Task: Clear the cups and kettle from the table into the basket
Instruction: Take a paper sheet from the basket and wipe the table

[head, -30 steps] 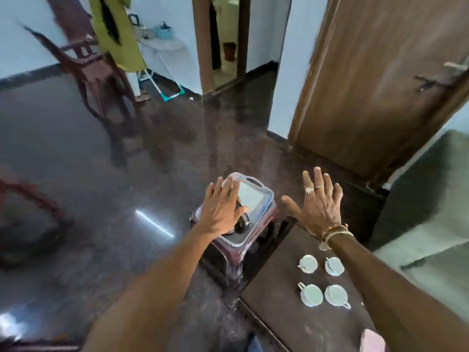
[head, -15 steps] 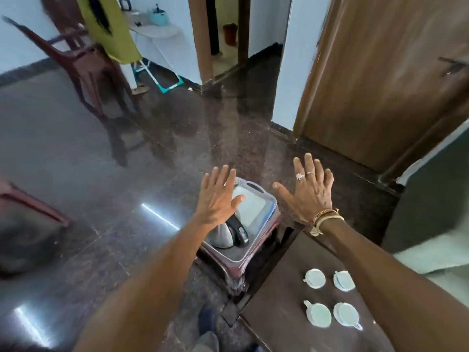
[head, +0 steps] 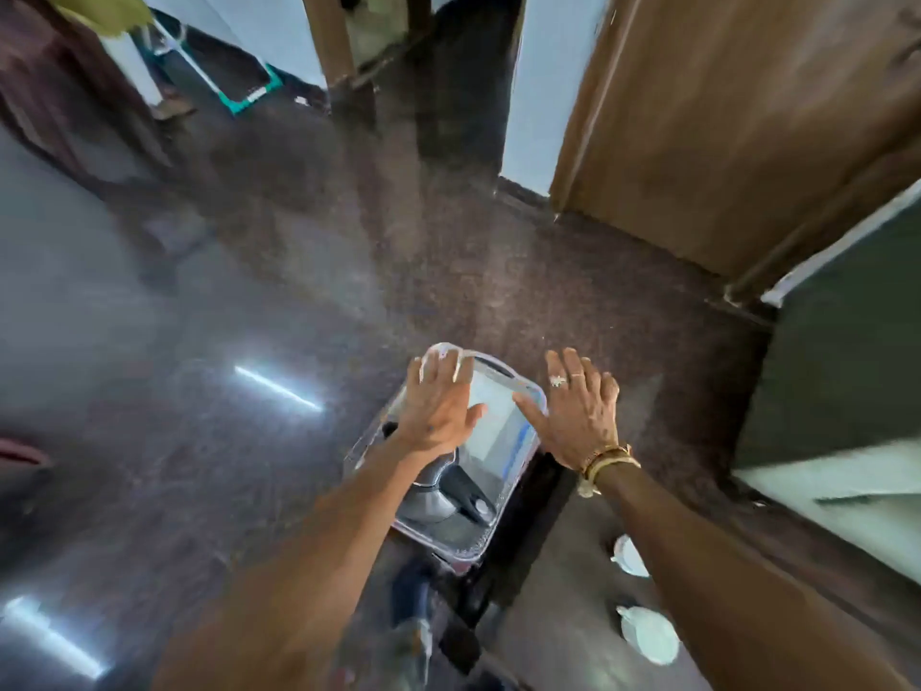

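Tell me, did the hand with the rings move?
Yes. The right hand has moved left, toward the basket: its thumb now overlaps the basket's right rim, where a gap showed before.

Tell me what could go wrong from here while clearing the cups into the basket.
The kettle already fills the near end of the basket, so cups set beside it might knock against it. The cups sit on the table right beside the right forearm; drawing the right hand back could sweep one off. The left hand is open at the far rim; a push might shift the basket.
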A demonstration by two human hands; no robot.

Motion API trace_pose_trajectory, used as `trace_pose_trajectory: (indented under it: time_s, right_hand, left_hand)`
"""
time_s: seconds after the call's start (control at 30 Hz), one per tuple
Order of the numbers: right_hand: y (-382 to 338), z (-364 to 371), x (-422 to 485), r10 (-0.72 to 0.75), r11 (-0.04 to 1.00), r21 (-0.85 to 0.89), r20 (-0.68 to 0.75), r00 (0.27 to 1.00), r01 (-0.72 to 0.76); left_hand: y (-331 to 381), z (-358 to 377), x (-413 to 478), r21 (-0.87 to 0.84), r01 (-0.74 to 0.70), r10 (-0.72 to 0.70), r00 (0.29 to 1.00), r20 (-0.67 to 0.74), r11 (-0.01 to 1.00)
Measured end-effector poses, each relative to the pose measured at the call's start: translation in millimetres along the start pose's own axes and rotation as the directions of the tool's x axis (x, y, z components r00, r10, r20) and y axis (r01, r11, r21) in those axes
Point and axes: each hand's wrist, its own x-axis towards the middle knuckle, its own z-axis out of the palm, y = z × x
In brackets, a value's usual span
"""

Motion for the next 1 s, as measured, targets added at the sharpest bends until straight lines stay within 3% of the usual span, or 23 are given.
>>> trace_pose_trajectory:
  time_s: [0.4,0.53,0.67,1.0]
  right_hand:
    - [-22.0,120.3,50.3,0.177,0.931,0.243,0.353,0.919,-0.272]
    - [-31.3,149.0,58.0,0.298,0.794,0.356,0.479,0.826,-0.493]
    - [-34.4,165.6,60.1,0.405,0.674,0.353,0.559,0.724,-0.649]
    - [-43.9,186.4,70.3,0.550,0.448,0.359,0.611,0.569,-0.819]
  left_hand:
    - [-12.2,86.8,94.0,-0.067,-0.093,0.112,0.914,0.390,0.993]
    - [-16.6,104.4,103.8,-0.127,-0.081,0.135,0.854,0.502,0.989]
    - [-22.3,112.6,110.8,-0.155,-0.091,0.163,0.818,0.551,0.984]
    - [-30.8,119.3,115.1,-0.203,-0.063,0.184,0.728,0.660,0.977]
